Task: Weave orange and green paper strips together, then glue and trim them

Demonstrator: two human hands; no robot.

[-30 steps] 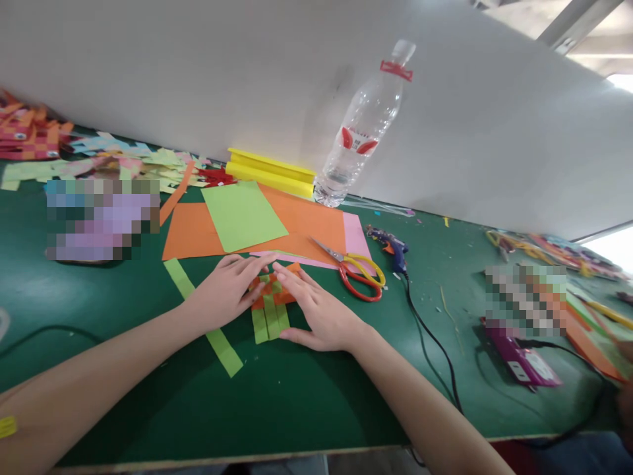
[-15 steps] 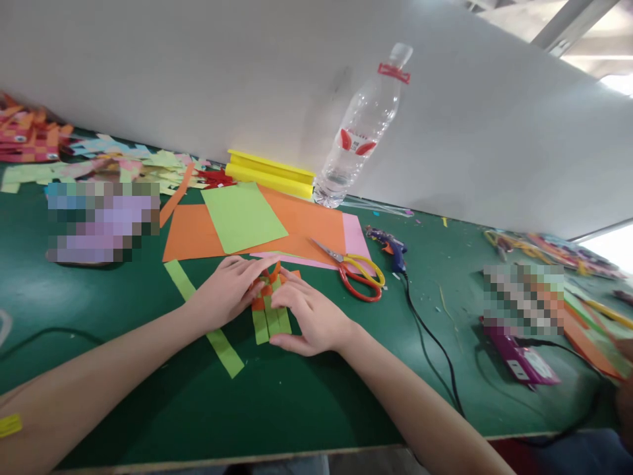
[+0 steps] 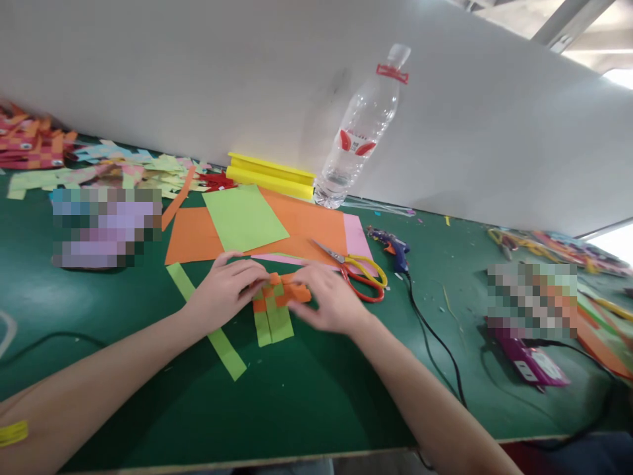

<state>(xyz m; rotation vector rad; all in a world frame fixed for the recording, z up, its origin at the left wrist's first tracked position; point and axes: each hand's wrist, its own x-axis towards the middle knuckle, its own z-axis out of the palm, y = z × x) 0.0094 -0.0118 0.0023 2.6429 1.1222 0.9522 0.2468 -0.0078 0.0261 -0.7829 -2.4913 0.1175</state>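
Observation:
A small woven piece of green and orange paper strips (image 3: 274, 320) lies on the green table between my hands. My left hand (image 3: 227, 290) is closed on its upper left side, its fingertips partly hidden behind the curled fingers. My right hand (image 3: 331, 300), a little blurred, hovers at the right side of the weave with thumb and fingers apart. An orange strip end sticks out between them. Partly under my left wrist, a loose green paper strip (image 3: 230, 356) lies slantwise.
Scissors (image 3: 366, 277) and a blue glue gun (image 3: 395, 251) with a black cord lie to the right. Behind are a green paper sheet (image 3: 244, 218), orange paper (image 3: 306, 224), yellow folded paper (image 3: 270, 178) and a plastic bottle (image 3: 356, 138). A purple power box (image 3: 531, 356) sits far right.
My right hand has lifted and shifted right, its fingers spreading off the green strips. More of the weave shows, with orange strips lying flatter. My left hand has moved slightly left.

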